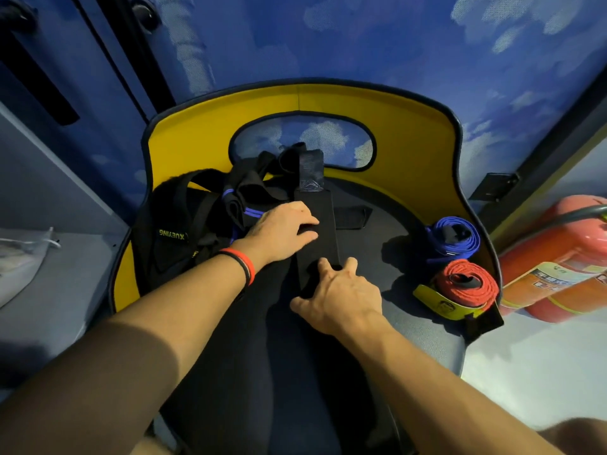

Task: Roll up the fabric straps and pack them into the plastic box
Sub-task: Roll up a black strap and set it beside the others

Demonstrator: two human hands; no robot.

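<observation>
A long black fabric strap point(320, 221) lies lengthwise down the middle of a dark seat. My left hand point(282, 229) presses flat on its left edge, fingers together. My right hand point(340, 292) grips the strap's near end, fingers curled over a small fold or roll that the hand mostly hides. At the right of the seat sit a rolled blue strap point(455, 239) and a rolled red strap point(466, 284) with a yellow tab. A heap of unrolled black straps point(203, 221) with blue stripes lies at the left. No plastic box is in view.
The seat has a yellow backrest point(394, 126) curving around the rear and sides. A red fire extinguisher point(558, 257) lies on the floor to the right. A clear plastic bag point(19, 257) rests on the grey ledge at the left.
</observation>
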